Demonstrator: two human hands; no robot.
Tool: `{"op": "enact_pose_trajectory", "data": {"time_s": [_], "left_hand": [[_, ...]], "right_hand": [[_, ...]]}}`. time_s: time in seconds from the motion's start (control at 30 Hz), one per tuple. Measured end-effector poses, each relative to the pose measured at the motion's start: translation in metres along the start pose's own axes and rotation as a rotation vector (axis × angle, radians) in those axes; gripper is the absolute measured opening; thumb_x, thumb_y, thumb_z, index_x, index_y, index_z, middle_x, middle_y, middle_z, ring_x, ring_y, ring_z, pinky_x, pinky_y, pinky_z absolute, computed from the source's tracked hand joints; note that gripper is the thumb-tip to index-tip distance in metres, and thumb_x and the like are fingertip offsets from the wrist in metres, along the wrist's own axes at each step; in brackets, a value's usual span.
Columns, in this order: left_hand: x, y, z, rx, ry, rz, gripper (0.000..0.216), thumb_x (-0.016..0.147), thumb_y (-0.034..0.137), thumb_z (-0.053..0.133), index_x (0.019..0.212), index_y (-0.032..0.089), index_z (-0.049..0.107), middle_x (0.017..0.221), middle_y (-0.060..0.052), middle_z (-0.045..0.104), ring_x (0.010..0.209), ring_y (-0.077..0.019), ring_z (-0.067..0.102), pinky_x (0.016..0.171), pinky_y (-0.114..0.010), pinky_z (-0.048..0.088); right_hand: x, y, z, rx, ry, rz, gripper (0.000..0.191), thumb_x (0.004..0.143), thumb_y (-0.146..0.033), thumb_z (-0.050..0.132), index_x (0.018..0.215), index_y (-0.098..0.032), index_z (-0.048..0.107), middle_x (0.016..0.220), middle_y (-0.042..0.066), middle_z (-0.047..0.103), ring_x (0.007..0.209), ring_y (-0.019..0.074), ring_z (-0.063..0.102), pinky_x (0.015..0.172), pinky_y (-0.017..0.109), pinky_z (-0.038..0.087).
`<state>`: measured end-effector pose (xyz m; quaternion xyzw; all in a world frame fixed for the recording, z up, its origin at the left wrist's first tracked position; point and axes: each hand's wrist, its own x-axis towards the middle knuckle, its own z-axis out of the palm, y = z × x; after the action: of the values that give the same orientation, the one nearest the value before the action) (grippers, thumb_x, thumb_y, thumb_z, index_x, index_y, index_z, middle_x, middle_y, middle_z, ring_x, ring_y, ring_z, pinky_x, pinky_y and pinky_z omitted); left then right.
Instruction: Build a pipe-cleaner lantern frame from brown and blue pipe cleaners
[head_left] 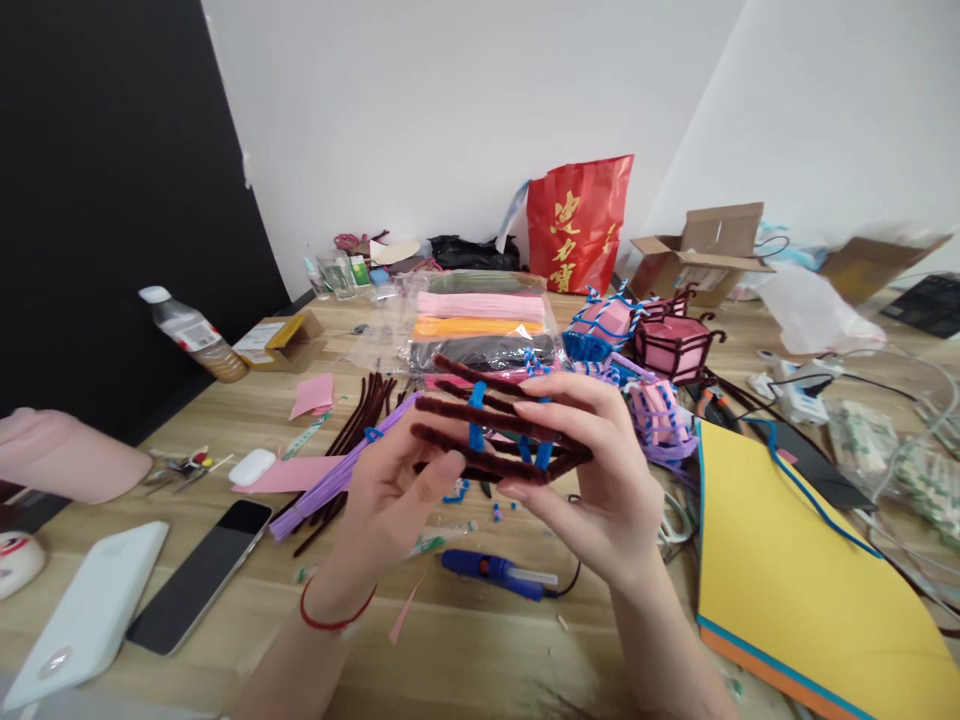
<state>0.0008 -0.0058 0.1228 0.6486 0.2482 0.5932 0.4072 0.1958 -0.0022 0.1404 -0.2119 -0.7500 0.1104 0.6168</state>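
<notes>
Between both hands, above the table, is a frame of dark brown pipe cleaners (499,462) joined by short blue pieces. My left hand (397,490) grips its left side, with the thumb against a lower brown strand. The fingers of my right hand (600,460) lie over the top and right side, with the thumb underneath. Loose brown strand ends point left. Below the hands lies a blue glue gun (491,573). A bundle of purple pipe cleaners (319,495) and loose brown pipe cleaners (358,418) lie left of my left hand.
Finished pink-sided lanterns (673,348) stand at the right behind my right hand. Packed coloured pipe cleaners (480,308) lie at the back. Yellow sheets (795,540) cover the right front. A phone (201,575), a white power bank (90,605) and a bottle (196,338) are at left.
</notes>
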Motion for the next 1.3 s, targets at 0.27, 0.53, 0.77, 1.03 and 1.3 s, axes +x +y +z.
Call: {"op": "enact_pose_trajectory", "data": {"time_s": [0.27,0.53,0.77,1.03,1.3], "left_hand": [[0.001,0.010,0.003,-0.067,-0.075,0.067,0.020,0.097,0.029,0.069,0.115,0.034,0.076,0.120,-0.003,0.070,0.106,-0.0195,0.070,0.086,-0.030,0.064],[-0.001,0.014,0.008,0.037,0.024,0.094,0.022,0.094,0.029,0.074,0.115,0.034,0.074,0.116,-0.001,0.071,0.109,-0.0174,0.069,0.090,-0.027,0.060],[-0.002,0.023,0.009,0.079,0.046,0.011,0.005,0.092,0.025,0.075,0.097,0.026,0.074,0.108,-0.003,0.073,0.102,-0.0176,0.071,0.081,-0.024,0.061],[-0.001,0.021,0.008,0.048,0.058,-0.029,0.005,0.090,0.024,0.077,0.095,0.026,0.076,0.105,-0.002,0.075,0.098,-0.0173,0.073,0.078,-0.023,0.064],[0.000,0.021,0.007,0.030,0.048,0.000,0.009,0.090,0.022,0.076,0.097,0.028,0.077,0.105,-0.002,0.075,0.100,-0.0179,0.073,0.087,-0.028,0.064]], "right_hand": [[-0.001,0.001,-0.004,-0.023,0.018,-0.046,0.053,0.087,-0.018,0.080,0.136,-0.029,0.064,0.126,0.006,0.062,0.124,0.0244,0.058,0.105,0.039,0.056],[0.001,-0.002,-0.002,-0.065,0.001,-0.065,0.050,0.090,-0.021,0.078,0.137,-0.031,0.063,0.125,0.006,0.063,0.120,0.0250,0.060,0.102,0.043,0.058],[0.000,0.003,-0.003,-0.029,0.030,-0.067,0.057,0.086,-0.035,0.084,0.138,-0.030,0.061,0.124,0.007,0.066,0.117,0.0262,0.063,0.100,0.044,0.059],[0.000,0.001,-0.004,-0.001,0.010,-0.039,0.050,0.085,-0.023,0.082,0.131,-0.030,0.063,0.125,0.006,0.067,0.118,0.0261,0.064,0.100,0.044,0.058],[-0.001,0.001,-0.004,-0.019,0.009,-0.029,0.049,0.085,-0.020,0.079,0.130,-0.032,0.064,0.124,0.005,0.069,0.117,0.0273,0.065,0.097,0.046,0.059]]}}
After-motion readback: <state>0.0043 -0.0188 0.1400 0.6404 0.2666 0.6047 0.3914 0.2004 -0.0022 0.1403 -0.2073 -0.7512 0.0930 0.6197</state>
